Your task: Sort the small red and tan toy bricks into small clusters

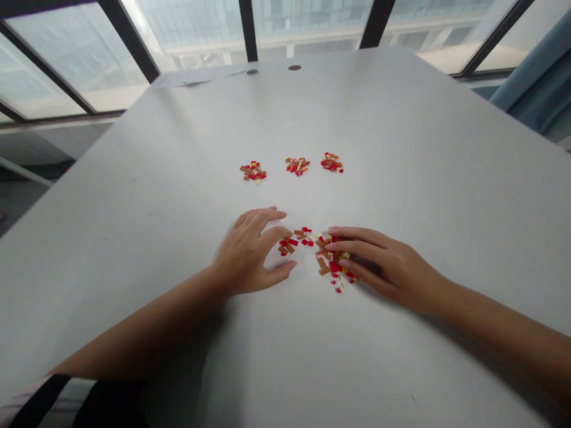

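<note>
Small red, brown and cream building bricks lie loose on the white table in front of me. My left hand (252, 249) rests at the left of them, thumb and fingers apart, curved around a small group of bricks (288, 245) without gripping it. Over the larger loose pile (335, 266) at the right, my right hand (386, 258) lies with its fingers stretched out and spread, the fingertips touching the bricks. Part of that pile is hidden under the fingers. Between the hands sit a few scattered bricks (306, 236).
Farther back on the white table (401, 148) are three small brick piles: a left pile (253, 171), a middle pile (297, 166) and a right pile (332, 162). Windows stand beyond the far edge. A blue curtain (542, 77) hangs at the right.
</note>
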`<state>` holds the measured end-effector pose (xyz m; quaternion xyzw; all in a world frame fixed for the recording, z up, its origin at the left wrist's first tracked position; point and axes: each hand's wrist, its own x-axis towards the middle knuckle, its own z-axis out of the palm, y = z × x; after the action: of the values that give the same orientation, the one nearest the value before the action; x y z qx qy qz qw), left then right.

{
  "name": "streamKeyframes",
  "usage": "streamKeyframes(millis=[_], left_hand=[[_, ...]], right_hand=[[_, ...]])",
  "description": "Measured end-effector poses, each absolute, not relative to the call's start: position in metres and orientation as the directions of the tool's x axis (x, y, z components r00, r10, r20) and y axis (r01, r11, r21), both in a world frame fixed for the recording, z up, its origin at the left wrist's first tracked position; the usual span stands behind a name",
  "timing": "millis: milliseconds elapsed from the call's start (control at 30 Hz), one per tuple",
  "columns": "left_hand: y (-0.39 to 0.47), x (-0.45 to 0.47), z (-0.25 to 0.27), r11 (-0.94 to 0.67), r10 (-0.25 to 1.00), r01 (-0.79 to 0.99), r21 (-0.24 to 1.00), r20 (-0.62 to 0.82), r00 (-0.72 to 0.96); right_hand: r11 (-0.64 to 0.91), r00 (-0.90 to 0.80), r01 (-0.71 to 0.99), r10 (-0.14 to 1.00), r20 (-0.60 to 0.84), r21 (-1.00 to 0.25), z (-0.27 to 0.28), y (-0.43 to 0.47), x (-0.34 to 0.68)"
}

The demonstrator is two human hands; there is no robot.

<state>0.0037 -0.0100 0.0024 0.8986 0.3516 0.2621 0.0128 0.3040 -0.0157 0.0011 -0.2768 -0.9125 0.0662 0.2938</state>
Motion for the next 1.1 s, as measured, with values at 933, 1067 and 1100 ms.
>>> streamKeyframes(millis=[933, 1067, 1100], left_hand=[[-0.0079, 0.0014, -0.0018, -0.723, 0.673, 0.663, 0.195, 0.419, 0.610], [-0.0078, 0.0009, -0.0007, -0.716, 0.684, 0.662, 0.224, 0.415, 0.599], [-0.0077, 0.0007, -0.0006, -0.716, 0.685, 0.659, 0.231, 0.419, 0.597]], right_hand=[[0.810, -0.660, 0.479, 0.586, 0.469, -0.339, -0.0003, -0.0172, 0.3076], [0.788, -0.656, 0.483, 0.615, 0.437, -0.383, -0.0006, -0.0171, 0.3082], [0.783, -0.656, 0.483, 0.620, 0.431, -0.391, -0.0004, -0.0170, 0.3083]])
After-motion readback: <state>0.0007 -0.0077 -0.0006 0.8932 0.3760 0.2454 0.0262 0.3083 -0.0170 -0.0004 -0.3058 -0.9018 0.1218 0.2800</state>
